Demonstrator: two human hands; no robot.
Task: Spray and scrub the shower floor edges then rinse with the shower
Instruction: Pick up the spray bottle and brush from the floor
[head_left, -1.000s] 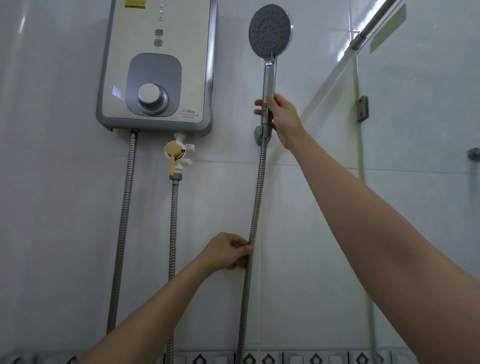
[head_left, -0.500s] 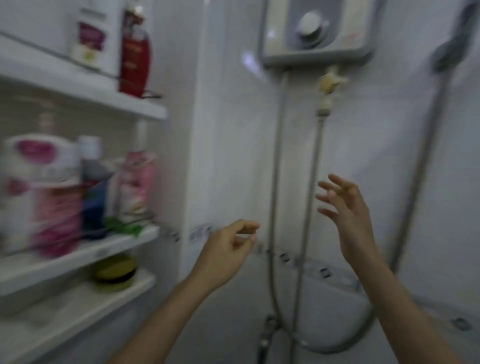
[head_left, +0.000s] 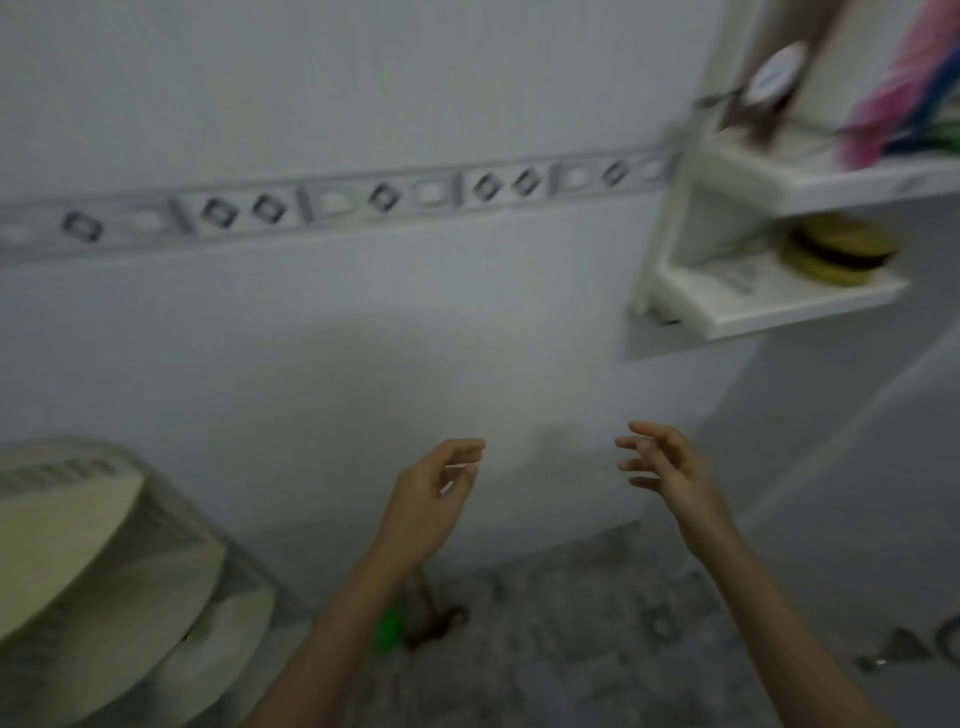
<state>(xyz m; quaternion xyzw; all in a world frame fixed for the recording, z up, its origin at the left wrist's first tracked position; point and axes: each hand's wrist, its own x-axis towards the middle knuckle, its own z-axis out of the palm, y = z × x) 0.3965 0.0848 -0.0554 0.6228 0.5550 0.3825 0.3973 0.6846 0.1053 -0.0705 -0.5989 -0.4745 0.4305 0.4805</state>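
The view is blurred by motion. My left hand (head_left: 428, 493) and my right hand (head_left: 662, 467) hang in front of the white tiled wall (head_left: 363, 338), fingers loosely spread, holding nothing. Below them lies the grey patterned floor (head_left: 597, 623) where it meets the wall. On the floor by my left forearm sits a green thing (head_left: 388, 627) beside a brown thing (head_left: 434, 621); the blur hides what they are. The shower head and hose are out of view.
A toilet (head_left: 104, 561) with a pale lid fills the lower left. White corner shelves (head_left: 769, 306) jut out at the upper right, holding a yellow and dark round item (head_left: 839, 252) and blurred bottles (head_left: 898, 109). A patterned tile band (head_left: 337, 200) crosses the wall.
Both hands let go of the shower head and hose. The view swung left and down from the water heater wall, past the shelves, to the floor by the toilet.
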